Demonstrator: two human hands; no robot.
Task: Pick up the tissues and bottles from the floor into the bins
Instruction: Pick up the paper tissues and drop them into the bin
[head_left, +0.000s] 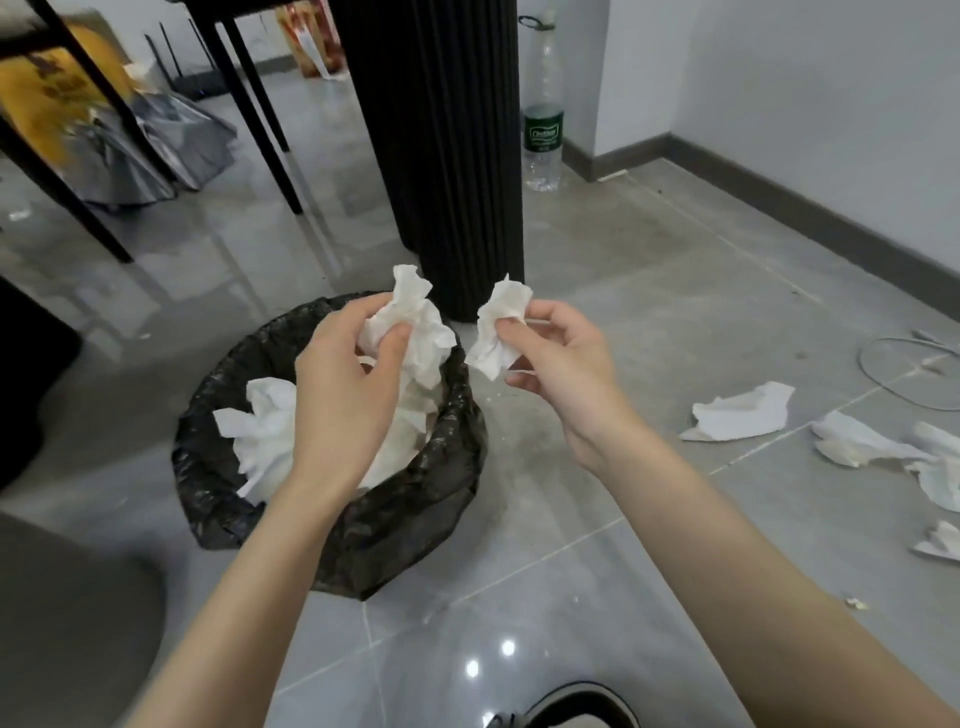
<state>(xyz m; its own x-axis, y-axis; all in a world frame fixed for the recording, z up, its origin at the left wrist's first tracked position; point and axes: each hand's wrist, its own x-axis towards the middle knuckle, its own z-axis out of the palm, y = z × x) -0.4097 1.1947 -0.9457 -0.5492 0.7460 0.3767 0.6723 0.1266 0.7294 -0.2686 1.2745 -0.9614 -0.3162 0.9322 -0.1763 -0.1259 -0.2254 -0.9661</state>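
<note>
My left hand pinches a crumpled white tissue directly above the bin, which is lined with a black bag and holds several tissues. Just right of the bin's rim, my right hand pinches a smaller crumpled tissue. Several loose tissues lie on the grey floor at the right, the nearest of these tissues flat on a tile. A clear plastic bottle with a green label stands upright by the wall, behind a black column.
A ribbed black column rises just behind the bin. Black table legs and grey and yellow bags fill the left back. A thin white cable loops on the floor at the far right. My shoe shows at the bottom edge.
</note>
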